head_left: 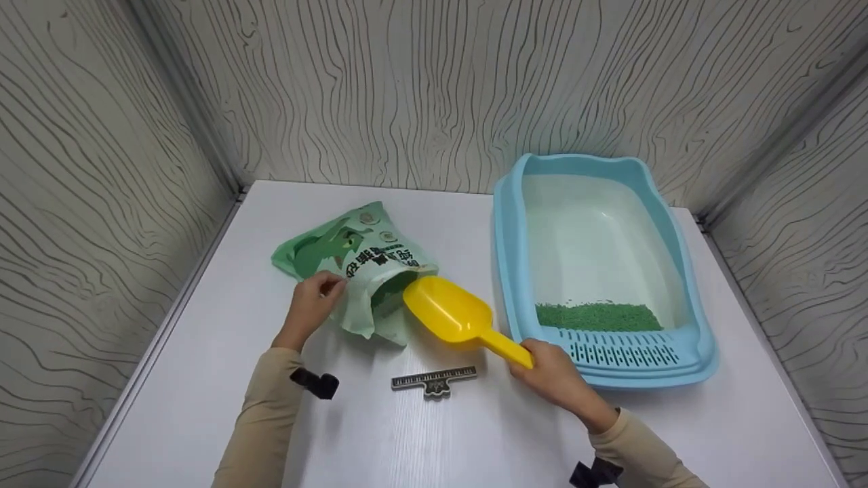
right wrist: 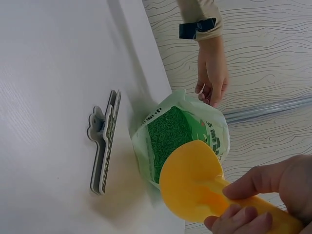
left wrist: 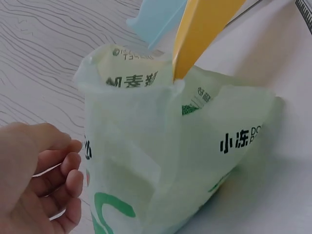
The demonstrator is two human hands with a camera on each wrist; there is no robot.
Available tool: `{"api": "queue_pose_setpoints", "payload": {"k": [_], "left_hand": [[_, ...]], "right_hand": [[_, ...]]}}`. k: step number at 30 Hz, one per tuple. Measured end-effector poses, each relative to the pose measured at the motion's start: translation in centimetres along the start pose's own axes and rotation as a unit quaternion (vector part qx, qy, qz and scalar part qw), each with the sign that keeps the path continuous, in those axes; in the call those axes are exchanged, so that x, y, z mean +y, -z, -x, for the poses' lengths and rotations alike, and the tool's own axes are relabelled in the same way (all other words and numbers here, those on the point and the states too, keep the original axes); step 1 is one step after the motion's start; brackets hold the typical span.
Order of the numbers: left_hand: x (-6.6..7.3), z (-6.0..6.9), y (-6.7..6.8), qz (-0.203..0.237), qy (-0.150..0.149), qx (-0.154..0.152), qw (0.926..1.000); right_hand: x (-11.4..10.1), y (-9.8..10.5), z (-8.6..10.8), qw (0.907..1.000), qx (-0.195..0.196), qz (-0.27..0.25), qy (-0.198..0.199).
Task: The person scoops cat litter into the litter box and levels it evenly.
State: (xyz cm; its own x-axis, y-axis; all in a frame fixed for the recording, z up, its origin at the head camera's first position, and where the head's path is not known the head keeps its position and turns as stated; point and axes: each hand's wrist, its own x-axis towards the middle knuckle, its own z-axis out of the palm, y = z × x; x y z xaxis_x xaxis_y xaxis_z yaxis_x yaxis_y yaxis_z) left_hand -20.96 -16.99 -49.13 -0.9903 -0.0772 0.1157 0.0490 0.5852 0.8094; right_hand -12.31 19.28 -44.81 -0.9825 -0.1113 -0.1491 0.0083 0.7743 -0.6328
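A green and white bag (head_left: 386, 254) lies on the table with its mouth toward the front right; green pellets (right wrist: 168, 134) show inside it. Beside the bag's left edge is my left hand (head_left: 315, 301), its fingers loosely curled; in the left wrist view the hand (left wrist: 41, 180) has no bag film visibly between its fingers. My right hand (head_left: 557, 376) grips the handle of a yellow scoop (head_left: 451, 312). The scoop's front edge is at the bag's mouth, and its bowl shows bare yellow in the head view. The right wrist view shows the scoop (right wrist: 192, 180) over part of the opening.
A blue litter tray (head_left: 508, 251) with a slotted front ledge stands at the right, green pellets (head_left: 597, 317) gathered at its front end. A ruler-marked clip (head_left: 435, 381) lies in front of the bag. Patterned walls (head_left: 407, 88) enclose the table's back and sides.
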Motion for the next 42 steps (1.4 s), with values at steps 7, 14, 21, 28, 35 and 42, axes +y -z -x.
{"api": "queue_pose_setpoints", "payload": {"k": [7,14,21,28,35,42], "left_hand": [[-3.0,0.9,0.9,-0.019,0.074,-0.031,0.9966],[-5.3,1.4,1.3,-0.02,0.126,-0.067,0.9895],[-6.4,1.7,0.9,0.009,0.177,-0.103,0.9787],[-6.3,1.8,0.1,0.102,0.206,-0.133,0.9641],[-8.1,1.6,-1.3,0.222,0.246,-0.114,0.9364],[-9.1,1.6,-1.7,0.264,0.247,-0.095,0.9276]], "right_hand": [[-0.1,0.0,-0.1,1.0,-0.002,0.006,-0.005],[-0.2,-0.3,-0.1,0.9998,-0.008,0.012,-0.011],[-0.5,-0.8,-0.1,0.9996,-0.019,0.019,-0.011],[-1.1,-1.4,-0.4,0.9989,-0.018,0.041,0.015],[-2.3,-1.8,-0.6,0.9943,-0.002,0.096,0.047],[-3.6,-1.5,-0.9,0.9916,-0.005,0.119,0.05]]}}
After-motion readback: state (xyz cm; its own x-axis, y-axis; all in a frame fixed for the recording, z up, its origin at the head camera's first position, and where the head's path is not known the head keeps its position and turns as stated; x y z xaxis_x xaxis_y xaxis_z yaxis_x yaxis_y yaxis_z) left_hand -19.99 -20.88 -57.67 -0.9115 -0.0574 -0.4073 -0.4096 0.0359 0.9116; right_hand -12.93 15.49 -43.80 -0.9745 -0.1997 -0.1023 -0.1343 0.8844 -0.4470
